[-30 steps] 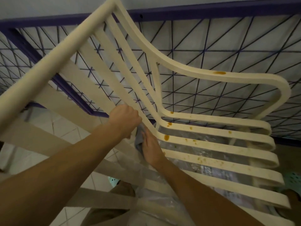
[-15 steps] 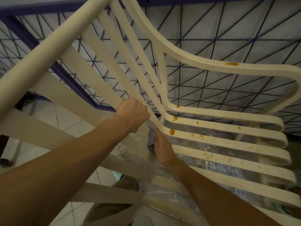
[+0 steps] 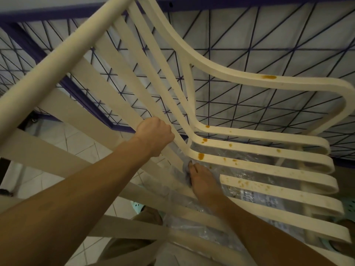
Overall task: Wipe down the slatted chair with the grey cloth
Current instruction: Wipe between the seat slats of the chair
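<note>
1. The cloth (image 3: 186,170) lay bunched at the bend of the chair (image 3: 269,135), where a back slat turns into a seat slat, mostly hidden under the fingers.
2. The right grip (image 3: 203,182) pressed it there with fingers laid out straight, not curled round it; the thumb was out of sight.
3. The nearest stain (image 3: 201,156), a dark orange blot, sat on the next slat just beyond the fingertips, further from the person.
4. Smaller spots trailed along that slat and its neighbours towards the person's right, so the slats' long axis ran from the bend out to the right. The coming wipe probably called for a short reach forward, then strokes rightward along the slat.
5. The left grip (image 3: 156,135) was curled round a back slat left of the bend, steadying the tilted chair; the right was much nearer the stains.
6. Clear plastic (image 3: 240,166) showed beneath the seat slats, and a purple mesh panel (image 3: 249,45) stood behind.
</note>
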The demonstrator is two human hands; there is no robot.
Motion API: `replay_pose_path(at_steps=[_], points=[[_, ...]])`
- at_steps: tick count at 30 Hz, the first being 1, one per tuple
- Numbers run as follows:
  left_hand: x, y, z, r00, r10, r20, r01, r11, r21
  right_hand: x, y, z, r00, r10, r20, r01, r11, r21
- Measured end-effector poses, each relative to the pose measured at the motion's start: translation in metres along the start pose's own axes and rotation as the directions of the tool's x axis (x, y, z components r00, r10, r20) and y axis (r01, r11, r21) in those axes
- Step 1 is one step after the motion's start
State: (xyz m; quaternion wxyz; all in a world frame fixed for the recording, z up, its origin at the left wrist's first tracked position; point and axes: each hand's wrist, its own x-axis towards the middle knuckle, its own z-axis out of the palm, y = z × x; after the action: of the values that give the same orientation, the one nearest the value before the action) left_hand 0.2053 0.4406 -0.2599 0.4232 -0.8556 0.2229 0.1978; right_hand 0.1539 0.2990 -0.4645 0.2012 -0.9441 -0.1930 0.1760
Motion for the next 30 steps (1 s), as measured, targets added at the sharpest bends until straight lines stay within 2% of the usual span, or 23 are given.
replay_pose_path(at_steps=[3,8,11,14,17,22,25,30], points=[[0.001,-0.001,0.001,1.0,0.0,-0.025,-0.001,0.999,-0.034,-0.008,0.017,-0.002,0.997,-0.081,-0.004,0.079,0.985,-0.156],[-0.001,-0.001,-0.001,0.999,0.008,-0.041,-0.01,1.0,-0.028,-0.026,0.044,-0.006,0.985,-0.168,0.025,0.17,0.958,-0.231],[0.002,0.0,0.002,0.999,0.012,-0.043,-0.013,0.999,-0.031,-0.034,0.055,-0.006,0.981,-0.194,-0.024,0.176,0.93,-0.323],[0.001,-0.001,-0.001,0.998,0.004,-0.06,-0.007,0.999,-0.034,-0.032,0.05,-0.004,0.985,-0.173,0.007,0.168,0.947,-0.275],[0.003,0.0,0.001,0.998,-0.001,-0.055,-0.001,1.0,-0.03,-0.021,0.03,0.0,0.997,-0.046,0.057,0.06,0.962,-0.267],[0.005,-0.001,0.004,0.998,-0.001,-0.063,-0.001,0.999,-0.037,0.005,-0.013,0.012,0.991,0.125,0.047,-0.115,0.978,-0.174],[0.005,-0.001,0.005,0.998,0.007,-0.064,-0.01,0.999,-0.039,0.004,0.0,0.015,0.998,0.059,0.002,-0.058,0.984,-0.171],[0.007,0.0,0.005,0.998,0.002,-0.064,-0.004,0.999,-0.033,0.007,0.018,0.007,0.999,-0.035,0.014,0.037,0.98,-0.198]])
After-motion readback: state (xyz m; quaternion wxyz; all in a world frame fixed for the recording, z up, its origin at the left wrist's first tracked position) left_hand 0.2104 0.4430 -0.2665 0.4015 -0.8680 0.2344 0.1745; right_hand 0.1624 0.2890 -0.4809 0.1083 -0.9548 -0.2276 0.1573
